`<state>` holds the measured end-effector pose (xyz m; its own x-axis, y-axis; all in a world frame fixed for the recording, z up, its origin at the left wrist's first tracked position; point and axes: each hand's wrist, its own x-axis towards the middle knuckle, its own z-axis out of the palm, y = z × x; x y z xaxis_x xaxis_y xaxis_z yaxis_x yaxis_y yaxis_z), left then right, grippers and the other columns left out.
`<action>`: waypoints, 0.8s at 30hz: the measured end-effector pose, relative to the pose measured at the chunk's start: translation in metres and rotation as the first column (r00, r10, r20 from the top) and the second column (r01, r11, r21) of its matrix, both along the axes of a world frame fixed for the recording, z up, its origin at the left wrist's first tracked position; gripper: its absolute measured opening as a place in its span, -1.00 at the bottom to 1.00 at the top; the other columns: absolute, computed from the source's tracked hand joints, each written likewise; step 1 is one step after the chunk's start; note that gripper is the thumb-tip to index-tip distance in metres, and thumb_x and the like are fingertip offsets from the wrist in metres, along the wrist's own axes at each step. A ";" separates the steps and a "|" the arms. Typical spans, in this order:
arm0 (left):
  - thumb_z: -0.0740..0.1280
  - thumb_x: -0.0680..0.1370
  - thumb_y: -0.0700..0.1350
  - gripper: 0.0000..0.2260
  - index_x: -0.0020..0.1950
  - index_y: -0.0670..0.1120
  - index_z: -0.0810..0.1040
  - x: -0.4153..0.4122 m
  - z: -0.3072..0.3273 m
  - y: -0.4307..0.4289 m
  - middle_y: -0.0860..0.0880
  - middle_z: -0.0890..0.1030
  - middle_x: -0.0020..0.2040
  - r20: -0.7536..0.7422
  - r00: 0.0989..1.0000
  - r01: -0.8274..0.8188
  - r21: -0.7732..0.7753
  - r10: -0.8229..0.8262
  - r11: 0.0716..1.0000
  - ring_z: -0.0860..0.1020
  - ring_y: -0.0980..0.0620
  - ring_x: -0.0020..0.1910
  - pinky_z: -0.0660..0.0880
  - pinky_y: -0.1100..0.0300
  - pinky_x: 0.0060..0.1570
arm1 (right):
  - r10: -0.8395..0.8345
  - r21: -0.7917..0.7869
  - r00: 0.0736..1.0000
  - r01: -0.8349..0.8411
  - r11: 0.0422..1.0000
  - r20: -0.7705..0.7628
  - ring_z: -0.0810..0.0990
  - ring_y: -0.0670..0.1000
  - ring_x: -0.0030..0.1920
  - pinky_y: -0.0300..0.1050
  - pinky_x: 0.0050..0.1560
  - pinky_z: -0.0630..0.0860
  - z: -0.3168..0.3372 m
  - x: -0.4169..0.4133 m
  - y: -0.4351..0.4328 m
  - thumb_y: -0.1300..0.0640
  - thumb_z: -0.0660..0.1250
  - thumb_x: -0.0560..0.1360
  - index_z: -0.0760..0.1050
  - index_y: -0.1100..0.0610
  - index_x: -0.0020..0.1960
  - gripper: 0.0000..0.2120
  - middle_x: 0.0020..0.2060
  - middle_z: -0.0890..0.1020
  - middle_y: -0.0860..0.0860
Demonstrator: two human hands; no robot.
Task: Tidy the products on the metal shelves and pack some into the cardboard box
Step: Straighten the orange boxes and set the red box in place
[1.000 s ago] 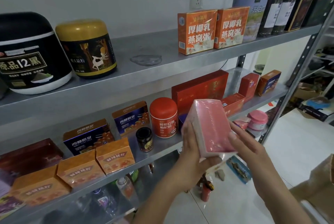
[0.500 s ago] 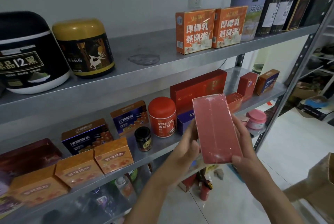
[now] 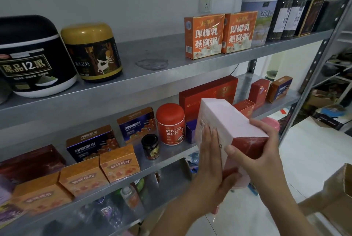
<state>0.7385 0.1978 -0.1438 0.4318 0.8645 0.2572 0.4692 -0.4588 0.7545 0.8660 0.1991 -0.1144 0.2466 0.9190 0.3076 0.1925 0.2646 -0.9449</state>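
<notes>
Metal shelves (image 3: 152, 52) fill our view from the left edge to the right, two grey tiers stocked with packaged goods. At the lower right corner we see the open corner of a cardboard box (image 3: 335, 188), well apart from the shelves.

On the upper tier stand a big black tub (image 3: 28, 58), a gold-lidded jar (image 3: 93, 52) just beside it, and further right two orange cartons (image 3: 203, 35) side by side. On the lower tier we see a long red box (image 3: 207, 90), blue cartons (image 3: 91, 144), orange boxes (image 3: 82, 178) at the front edge, a red canister (image 3: 170, 124) and a small dark jar (image 3: 150, 146).

In front of the lower tier, both hands hold a pink-and-red carton (image 3: 228, 119) in the air, tilted, its red end towards us.

Our left hand (image 3: 209, 161) supports it from the left. Its fingers (image 3: 209, 140) are straight, close together and pressed flat against the pale side panel.

Our right hand (image 3: 266, 155) grips the near end. Its thumb (image 3: 232, 150) lies on the red end face, and its other fingers curl over the top edge.
</notes>
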 end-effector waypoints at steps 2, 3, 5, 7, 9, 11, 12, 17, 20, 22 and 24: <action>0.19 0.63 0.09 -0.11 0.14 0.47 -0.67 0.003 0.000 -0.003 0.43 -0.63 0.27 -0.042 0.999 0.009 -0.008 -0.009 1.000 -0.48 0.19 0.46 -0.06 -0.10 0.55 | -0.085 0.065 0.996 0.084 0.994 0.004 0.39 -0.33 0.13 -0.45 -0.03 0.41 -0.005 -0.002 0.000 -0.17 0.55 0.09 0.26 -0.16 0.27 -0.18 0.08 0.34 -0.37; 0.19 0.63 0.11 -0.12 0.15 0.47 -0.66 0.003 0.000 -0.003 0.41 -0.62 0.29 -0.044 0.999 0.021 -0.017 -0.022 1.000 -0.50 0.22 0.44 -0.10 -0.11 0.55 | -0.105 0.089 0.994 0.105 0.990 -0.010 0.38 -0.40 0.12 -0.44 -0.04 0.42 -0.006 -0.002 -0.001 -0.14 0.50 0.10 0.28 -0.11 0.27 -0.21 0.07 0.34 -0.40; 0.16 0.60 0.23 -0.19 0.23 0.47 -0.60 0.001 0.000 -0.003 0.39 -0.56 0.36 -0.031 0.997 0.076 -0.026 -0.077 0.997 -0.48 0.26 0.44 -0.14 -0.11 0.54 | -0.118 0.106 0.992 0.121 0.987 -0.032 0.36 -0.49 0.09 -0.42 -0.06 0.45 -0.005 0.003 -0.003 -0.12 0.49 0.11 0.32 -0.08 0.27 -0.24 0.06 0.35 -0.43; 0.08 0.48 0.45 -0.28 0.39 0.48 -0.41 -0.002 -0.001 0.001 0.41 -0.37 0.47 0.071 0.994 0.084 -0.058 -0.080 0.995 -0.31 0.31 0.50 -0.04 -0.05 0.53 | -0.089 0.101 0.995 0.094 0.990 -0.053 0.43 -0.44 0.08 -0.35 -0.15 0.56 0.001 0.015 -0.005 -0.15 0.62 0.10 0.37 -0.16 0.21 -0.25 0.06 0.41 -0.40; 0.11 0.39 0.53 -0.29 0.47 0.48 -0.12 -0.009 0.000 0.006 0.44 -0.05 0.51 0.286 0.957 -0.002 -0.124 0.037 0.992 0.01 0.36 0.51 0.21 0.02 0.47 | -0.001 0.087 0.997 0.008 0.996 -0.079 0.55 -0.18 0.08 -0.25 -0.25 0.63 0.009 0.035 -0.008 -0.15 0.55 0.08 0.40 -0.23 0.10 -0.37 0.08 0.49 -0.27; 0.21 0.33 0.54 -0.28 0.43 0.53 0.00 -0.020 0.001 0.014 0.54 0.07 0.44 0.399 0.891 -0.149 -0.197 0.218 0.969 0.13 0.46 0.43 0.28 0.23 0.35 | 0.150 0.080 0.982 -0.141 0.987 -0.118 0.63 -0.04 -0.01 -0.23 -0.32 0.62 0.017 0.056 -0.011 -0.11 0.44 0.08 0.43 -0.14 0.08 -0.42 0.00 0.55 -0.23; 0.25 0.29 0.54 -0.23 0.43 0.53 0.01 -0.029 -0.004 0.025 0.56 0.08 0.43 0.404 0.882 -0.171 -0.201 0.241 0.965 0.14 0.46 0.41 0.27 0.29 0.30 | 0.236 0.081 0.962 -0.226 0.971 -0.136 0.64 -0.04 -0.04 -0.22 -0.31 0.62 0.020 0.067 -0.012 -0.08 0.42 0.08 0.44 -0.08 0.09 -0.43 -0.06 0.57 -0.23; 0.42 0.12 0.52 -0.13 0.32 0.11 0.46 -0.066 -0.015 0.039 0.10 0.58 0.27 0.414 0.906 0.077 -0.373 0.091 0.925 0.49 0.02 0.35 0.47 0.03 0.31 | 0.438 0.064 0.875 -0.434 0.898 -0.208 0.66 0.08 -0.12 -0.07 -0.32 0.63 0.033 0.083 -0.010 -0.04 0.33 0.07 0.52 -0.05 0.03 -0.50 -0.04 0.57 0.01; 0.33 0.31 0.48 -0.51 0.15 0.31 0.56 -0.046 0.005 0.030 0.09 0.65 0.15 0.462 0.875 0.095 -0.457 0.145 0.884 0.60 0.04 0.20 0.50 -0.08 0.26 | 0.404 -0.024 0.850 -0.437 0.899 -0.339 0.68 0.11 -0.08 -0.02 -0.27 0.65 0.030 0.081 0.001 -0.12 0.46 0.06 0.49 0.04 0.12 -0.35 -0.06 0.66 0.01; 0.26 0.42 0.41 -0.64 0.13 0.32 0.58 -0.043 0.013 0.036 0.05 0.64 0.19 0.503 0.846 0.093 -0.465 0.176 0.880 0.59 0.00 0.22 0.45 -0.19 0.29 | 0.370 -0.113 0.816 -0.460 0.881 -0.444 0.68 0.15 0.03 0.07 -0.17 0.66 0.027 0.079 0.006 -0.19 0.58 -0.01 0.49 -0.05 0.21 -0.19 0.06 0.67 0.06; 0.19 0.51 0.35 -0.64 0.19 0.26 0.56 -0.042 0.023 0.041 0.05 0.65 0.20 0.518 0.825 0.120 -0.551 0.227 0.826 0.60 0.00 0.21 0.44 -0.21 0.29 | 0.348 -0.177 0.744 -0.525 0.833 -0.570 0.68 0.20 0.02 0.12 -0.21 0.65 0.027 0.076 0.006 -0.12 0.68 -0.16 0.52 -0.11 0.20 -0.07 0.06 0.68 0.13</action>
